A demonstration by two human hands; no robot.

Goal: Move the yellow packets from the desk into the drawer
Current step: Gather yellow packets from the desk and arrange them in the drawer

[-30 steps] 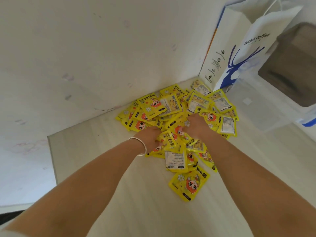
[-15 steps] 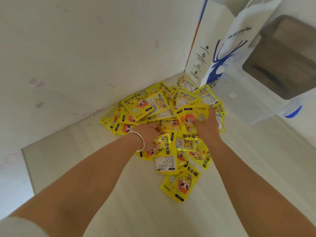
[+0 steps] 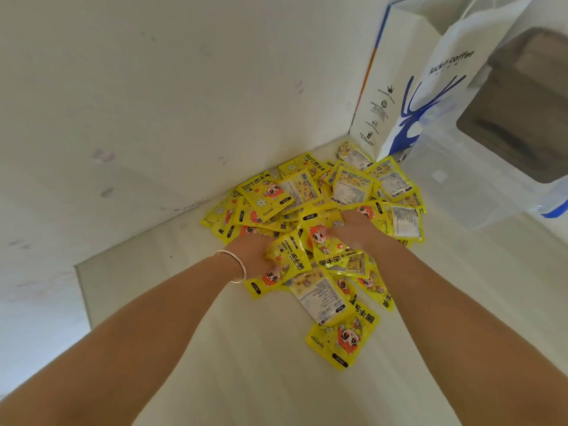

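Packets: a loose heap of yellow hand-warmer packets (image 3: 310,210) lies on the desk (image 3: 252,364), piled into its far corner where the two walls meet; one stray packet (image 3: 342,339) sits nearest the front edge.
Left hand (image 3: 255,256): buried in the near side of the heap, thumb over a packet, fingers curled in under several; it looks to be gathering a bunch.
Right hand (image 3: 353,229): pressed into the middle of the heap, fingers hidden among the packets, so I cannot tell whether they have closed on anything.
Drawer: not in view from here.
Handling: flat glossy sachets, light and bendy, probably slick against each other; a scooped bunch could shed a few, so squeezing the stack from both sides seems wiser than pinching corners.
Surfaces: pale, smooth, wood-grain desk top; matt white walls with faint smudges.
Nearby: a stiff white paper Luckin Coffee bag (image 3: 430,96) stands in the far right corner, a clear plastic bin (image 3: 479,192) beside it.
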